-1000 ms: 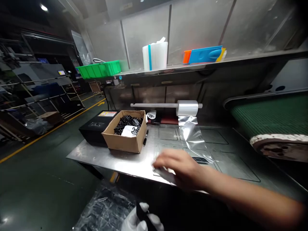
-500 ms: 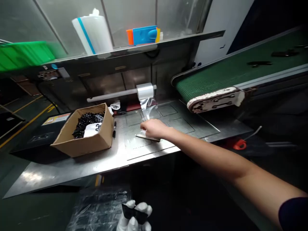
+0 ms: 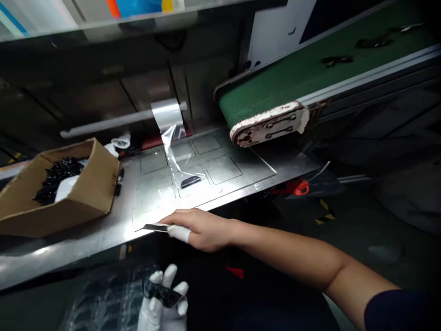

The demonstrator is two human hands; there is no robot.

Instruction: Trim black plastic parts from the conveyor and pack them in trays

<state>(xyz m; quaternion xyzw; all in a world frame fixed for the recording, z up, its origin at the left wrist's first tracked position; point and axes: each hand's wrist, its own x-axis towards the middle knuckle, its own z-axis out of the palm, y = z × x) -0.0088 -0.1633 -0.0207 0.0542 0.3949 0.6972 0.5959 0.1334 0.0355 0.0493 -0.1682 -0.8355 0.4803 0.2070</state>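
My left hand (image 3: pixel 163 301) wears a white glove and is held low, below the bench edge. Its fingers grip a small dark, glossy plastic part (image 3: pixel 161 293). My right hand (image 3: pixel 201 229), with white tape round a digit, is at the front edge of the metal bench. It grips a thin, flat metal tool (image 3: pixel 154 227) whose narrow tip points left; whether it is a blade or tweezers I cannot tell. Beyond that hand, a clear film strip (image 3: pixel 172 151) runs from a roll (image 3: pixel 167 112) down to the bench. A small black piece (image 3: pixel 190 181) lies at its lower end.
On the left of the bench stands a cardboard box (image 3: pixel 99 184) of shiny black parts, with a black pen (image 3: pixel 119 181) beside it. A green conveyor belt (image 3: pixel 275 87) juts in from the right. Below left lies a clear compartment tray (image 3: pixel 103 299).
My right hand has drawn back from the film to the bench's front edge, with the tool in it. The film's end now lies lower on the bench. The left hand's part has turned.
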